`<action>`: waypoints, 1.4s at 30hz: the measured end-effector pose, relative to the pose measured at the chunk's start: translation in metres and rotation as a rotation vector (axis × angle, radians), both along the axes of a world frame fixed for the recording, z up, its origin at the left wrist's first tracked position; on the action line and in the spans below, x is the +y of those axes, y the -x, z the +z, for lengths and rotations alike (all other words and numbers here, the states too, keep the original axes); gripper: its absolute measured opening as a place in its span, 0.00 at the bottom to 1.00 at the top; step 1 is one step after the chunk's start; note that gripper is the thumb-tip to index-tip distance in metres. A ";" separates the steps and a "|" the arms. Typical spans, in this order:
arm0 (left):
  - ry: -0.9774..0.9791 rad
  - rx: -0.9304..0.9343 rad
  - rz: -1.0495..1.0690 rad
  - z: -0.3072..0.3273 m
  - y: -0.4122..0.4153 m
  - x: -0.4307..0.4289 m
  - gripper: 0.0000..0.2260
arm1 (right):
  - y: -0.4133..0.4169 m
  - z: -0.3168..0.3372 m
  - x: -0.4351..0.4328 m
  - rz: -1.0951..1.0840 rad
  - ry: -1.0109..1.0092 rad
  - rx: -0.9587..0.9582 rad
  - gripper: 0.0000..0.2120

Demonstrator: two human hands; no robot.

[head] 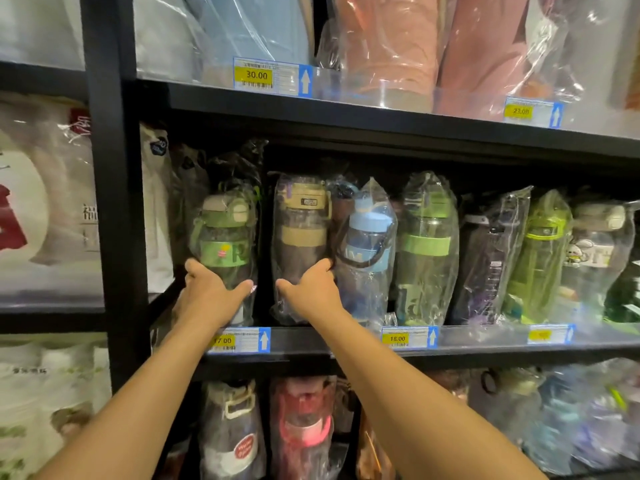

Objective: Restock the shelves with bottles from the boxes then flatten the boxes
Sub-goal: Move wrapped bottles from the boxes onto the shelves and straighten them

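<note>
The left hand (pixel 211 292) is wrapped round the base of a bagged green bottle (pixel 225 237) at centre left of the frame, with the thumb spread across its front. The right hand (pixel 311 289) is curled round the lower part of a bagged beige bottle (pixel 301 223) just to the right, gripped between thumb and fingers. Both bottles are stood upright on the middle shelf (pixel 301 342), separated by a dark gap. A blue bottle (pixel 369 237) is pressed against the beige one, and more bagged bottles are lined up towards the right edge. Price tags (pixel 397 338) are fixed along the shelf front.
</note>
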State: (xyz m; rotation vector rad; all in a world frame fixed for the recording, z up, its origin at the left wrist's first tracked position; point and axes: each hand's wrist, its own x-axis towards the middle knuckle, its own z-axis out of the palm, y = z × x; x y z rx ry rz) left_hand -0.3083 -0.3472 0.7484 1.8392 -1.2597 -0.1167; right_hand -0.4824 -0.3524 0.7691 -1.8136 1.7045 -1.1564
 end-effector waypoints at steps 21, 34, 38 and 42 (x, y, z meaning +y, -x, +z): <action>-0.024 -0.041 -0.034 -0.001 -0.001 0.027 0.45 | 0.012 0.003 0.027 0.082 0.034 0.055 0.34; -0.014 -0.147 -0.012 -0.005 0.001 0.062 0.51 | 0.017 -0.010 0.055 0.065 0.128 0.110 0.44; 0.020 -0.171 0.012 -0.003 0.011 0.079 0.53 | 0.024 -0.009 0.060 0.085 0.112 0.163 0.51; 0.024 -0.277 0.056 0.002 0.026 0.101 0.46 | 0.038 -0.008 0.071 0.090 0.121 0.361 0.48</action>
